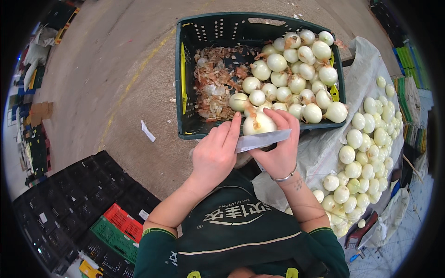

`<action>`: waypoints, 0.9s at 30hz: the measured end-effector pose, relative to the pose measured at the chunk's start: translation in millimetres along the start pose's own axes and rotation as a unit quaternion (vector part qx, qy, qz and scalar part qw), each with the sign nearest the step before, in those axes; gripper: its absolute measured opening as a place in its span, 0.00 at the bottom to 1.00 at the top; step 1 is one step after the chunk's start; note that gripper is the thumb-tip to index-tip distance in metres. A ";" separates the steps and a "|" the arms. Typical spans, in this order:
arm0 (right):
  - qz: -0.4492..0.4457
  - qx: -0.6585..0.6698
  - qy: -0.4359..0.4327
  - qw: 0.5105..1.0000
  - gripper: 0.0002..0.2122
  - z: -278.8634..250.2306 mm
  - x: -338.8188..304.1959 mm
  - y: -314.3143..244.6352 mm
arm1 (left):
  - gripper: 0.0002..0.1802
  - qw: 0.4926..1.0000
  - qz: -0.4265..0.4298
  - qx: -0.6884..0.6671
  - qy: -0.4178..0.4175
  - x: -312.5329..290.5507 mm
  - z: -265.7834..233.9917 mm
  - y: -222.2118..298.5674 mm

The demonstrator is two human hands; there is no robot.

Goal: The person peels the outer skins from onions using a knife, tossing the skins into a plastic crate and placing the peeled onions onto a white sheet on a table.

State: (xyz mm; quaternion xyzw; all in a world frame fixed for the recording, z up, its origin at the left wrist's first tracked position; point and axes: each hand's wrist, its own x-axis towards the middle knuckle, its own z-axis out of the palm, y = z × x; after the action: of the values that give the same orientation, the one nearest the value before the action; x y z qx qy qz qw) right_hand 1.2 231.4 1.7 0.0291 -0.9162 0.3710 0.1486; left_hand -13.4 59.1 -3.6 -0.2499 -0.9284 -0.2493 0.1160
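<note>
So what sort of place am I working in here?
Likely a produce-handling warehouse: a dark green plastic crate holds peeled onions and loose onion skins, black plastic crates stand at lower left, and a yellow line marks the floor.

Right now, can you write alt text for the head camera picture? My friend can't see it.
A person's left hand and right hand hold a pale onion and a flat blade at a dark crate's near edge. The crate has loose skins on its left, many onions on its right; more onions lie on a whitish sheet beyond.
</note>
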 end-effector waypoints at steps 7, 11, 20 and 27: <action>-0.047 -0.056 -0.006 0.997 0.37 -9.6 -3.7 -8.6 | 0.35 0.990 -0.121 0.064 -0.045 -32.2 27.5 -46.3; -0.027 -0.027 0.002 0.999 0.35 -0.7 -4.8 10.0 | 0.34 0.973 -0.221 -0.062 0.035 -62.3 17.6 -45.6; 0.443 0.789 -0.079 0.417 0.32 40.3 -23.1 34.5 | 0.33 0.973 -0.179 -0.144 -0.005 -51.0 15.2 -13.3; 0.466 0.712 -0.059 0.522 0.30 43.2 -33.6 3.8 | 0.35 0.997 -0.072 0.010 0.038 -21.3 16.6 0.8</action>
State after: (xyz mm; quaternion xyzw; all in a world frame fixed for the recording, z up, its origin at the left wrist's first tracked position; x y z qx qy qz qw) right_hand 21.8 202.5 -40.1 -0.2839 -0.2360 0.9136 -0.1705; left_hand 3.6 59.8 -24.6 -0.1714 -0.9413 -0.2570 0.1358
